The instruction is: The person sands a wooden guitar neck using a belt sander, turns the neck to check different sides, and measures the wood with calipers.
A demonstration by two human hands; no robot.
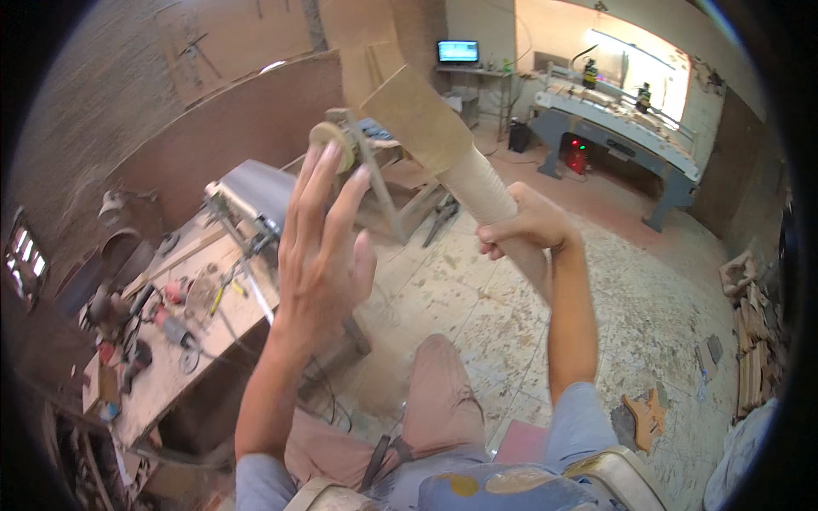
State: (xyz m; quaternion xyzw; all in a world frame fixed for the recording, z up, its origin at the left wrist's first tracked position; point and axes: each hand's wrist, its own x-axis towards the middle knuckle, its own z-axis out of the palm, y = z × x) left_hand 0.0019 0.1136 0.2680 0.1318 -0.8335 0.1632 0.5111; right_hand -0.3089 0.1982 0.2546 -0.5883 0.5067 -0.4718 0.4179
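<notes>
My right hand (520, 226) is wrapped round the pale wooden shaft (477, 187) of a long piece that rises diagonally to a flat, paddle-like wooden end (413, 115). My left hand (324, 247) is raised to the left of this piece, fingers apart, holding nothing. Just beyond its fingertips is a round pale wooden disc (326, 134) on a wooden frame (385, 204); whether the fingertips touch it I cannot tell.
A workbench (226, 324) at left carries power tools (175, 328), cables and wood pieces. A gray machine (626, 149) and a screen (457, 51) stand at the back. Stacked wood (750, 358) lines the right; a cutout board (643, 417) lies on the floor.
</notes>
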